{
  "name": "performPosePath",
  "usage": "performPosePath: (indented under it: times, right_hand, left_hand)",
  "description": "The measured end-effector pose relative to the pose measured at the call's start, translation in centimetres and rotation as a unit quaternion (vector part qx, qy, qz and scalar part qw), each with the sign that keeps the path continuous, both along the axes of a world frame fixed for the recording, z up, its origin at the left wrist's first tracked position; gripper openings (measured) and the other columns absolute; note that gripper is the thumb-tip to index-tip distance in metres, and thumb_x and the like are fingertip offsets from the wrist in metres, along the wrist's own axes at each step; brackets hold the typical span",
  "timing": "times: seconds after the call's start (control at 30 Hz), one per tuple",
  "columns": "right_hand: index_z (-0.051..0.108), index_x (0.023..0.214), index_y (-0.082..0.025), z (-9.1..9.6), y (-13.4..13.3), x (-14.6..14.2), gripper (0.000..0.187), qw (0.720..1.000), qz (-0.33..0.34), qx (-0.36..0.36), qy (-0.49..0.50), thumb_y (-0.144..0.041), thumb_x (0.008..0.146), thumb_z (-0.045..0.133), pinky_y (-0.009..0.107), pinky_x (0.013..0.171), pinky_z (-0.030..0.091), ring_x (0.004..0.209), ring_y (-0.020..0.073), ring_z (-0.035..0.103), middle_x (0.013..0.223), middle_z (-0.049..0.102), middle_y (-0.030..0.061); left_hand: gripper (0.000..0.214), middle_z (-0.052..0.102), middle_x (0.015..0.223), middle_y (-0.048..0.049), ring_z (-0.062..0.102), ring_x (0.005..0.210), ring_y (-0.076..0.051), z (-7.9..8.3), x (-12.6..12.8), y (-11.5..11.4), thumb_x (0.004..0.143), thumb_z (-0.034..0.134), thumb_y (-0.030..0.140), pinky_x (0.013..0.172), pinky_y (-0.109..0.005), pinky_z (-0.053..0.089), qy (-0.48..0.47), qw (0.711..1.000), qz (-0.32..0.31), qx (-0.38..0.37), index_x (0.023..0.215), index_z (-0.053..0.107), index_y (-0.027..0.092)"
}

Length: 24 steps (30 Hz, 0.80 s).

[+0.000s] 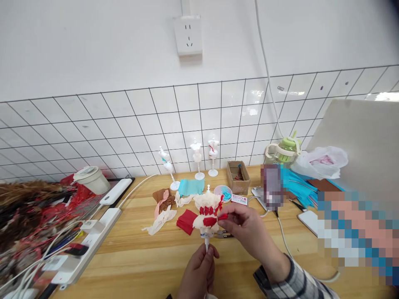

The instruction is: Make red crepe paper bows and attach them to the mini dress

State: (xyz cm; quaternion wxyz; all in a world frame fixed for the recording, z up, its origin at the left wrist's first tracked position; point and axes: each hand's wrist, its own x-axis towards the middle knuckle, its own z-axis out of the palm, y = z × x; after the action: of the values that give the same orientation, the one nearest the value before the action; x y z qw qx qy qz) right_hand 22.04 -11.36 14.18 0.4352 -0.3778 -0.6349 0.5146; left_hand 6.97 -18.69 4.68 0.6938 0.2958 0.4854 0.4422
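Observation:
My left hand (201, 268) is closed around the white stem of a miniature dress form (207, 243), held upright over the table. Cream ruffled fabric (207, 201) and red bows dress the form, with a red patch lower down. At its right side, my right hand (241, 224) pinches a small piece of red fabric (222, 216) between thumb and fingertips, against the ruffle. Behind the form, partly hidden, lie small scissors (224, 234). A folded red cloth (186, 221) rests just left of the form.
Three more white dress forms (197, 155) stand near the tiled wall. Turquoise cloth (191, 187), brown and cream scraps (162, 221), a cardboard box (238, 176) and a round dish (223, 192) lie behind. A power strip (90, 245) and tangled feathers (25, 216) occupy the left; a phone (307, 220) lies right.

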Motion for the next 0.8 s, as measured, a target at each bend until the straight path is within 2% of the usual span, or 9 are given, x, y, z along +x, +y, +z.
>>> performPosePath:
  times: [0.17,0.33,0.47,0.53,0.67,0.8]
  right_hand:
    - [0.069,0.078,-0.018,0.3,-0.2,-2.3,0.011,0.998,-0.033,0.044,-0.037,-0.028,0.074,0.067,0.022,0.046,0.027,0.05,0.0088,0.033,0.055,0.045,-0.0038]
    - [0.07,0.085,-0.02,0.0,0.2,-2.5,0.014,0.991,-0.094,0.062,-0.066,-0.029,0.077,0.063,0.023,0.048,0.03,0.049,0.0102,0.037,0.053,0.048,-0.0035]
    - [0.07,0.085,-0.02,0.0,0.8,-2.0,0.015,0.991,-0.103,0.063,-0.05,-0.03,0.078,0.062,0.024,0.052,0.038,0.054,0.0115,0.045,0.07,0.062,0.0012]
    - [0.069,0.085,-0.02,0.0,1.0,-1.7,0.014,0.993,-0.096,0.057,-0.036,-0.029,0.078,0.062,0.024,0.053,0.04,0.055,0.0111,0.047,0.079,0.065,0.0025]
    - [0.069,0.083,-0.021,0.1,0.8,-1.0,0.012,0.987,-0.12,0.1,-0.038,-0.029,0.076,0.065,0.024,0.049,0.036,0.053,0.0087,0.041,0.091,0.058,0.0037]
    - [0.071,0.081,-0.021,-0.3,0.9,-0.8,0.01,0.984,-0.135,0.112,-0.035,-0.029,0.076,0.066,0.025,0.056,0.042,0.073,0.0145,0.052,0.099,0.052,0.0062]
  left_hand:
    - [0.054,0.025,0.039,0.0144,0.013,0.034,-0.004,0.6,0.2,-0.2,0.063,0.059,0.072,0.033,-0.019,0.011,0.005,1.0,0.003,0.003,0.076,0.045,0.021]
    - [0.054,0.025,0.039,0.0142,0.013,0.033,-0.004,-0.2,0.4,-0.7,0.065,0.057,0.072,0.032,-0.02,0.011,0.019,1.0,-0.005,0.017,0.077,0.045,0.021]
    - [0.049,0.024,0.04,0.014,0.013,0.035,-0.004,-0.6,0.7,-1.1,0.071,0.056,0.068,0.034,-0.02,0.009,0.014,0.999,-0.014,0.03,0.079,0.047,0.02]
    - [0.047,0.024,0.041,0.014,0.012,0.035,-0.004,-0.5,0.8,-1.3,0.073,0.055,0.066,0.034,-0.02,0.009,0.001,0.999,-0.02,0.031,0.079,0.047,0.02]
    - [0.045,0.025,0.04,0.014,0.012,0.034,-0.004,-0.1,0.7,-1.3,0.074,0.055,0.065,0.033,-0.02,0.011,-0.015,0.999,-0.033,0.03,0.079,0.048,0.02]
    - [0.047,0.025,0.04,0.014,0.012,0.034,-0.004,0.0,0.6,-1.1,0.073,0.055,0.066,0.034,-0.021,0.009,-0.01,0.999,-0.033,0.033,0.079,0.048,0.02]
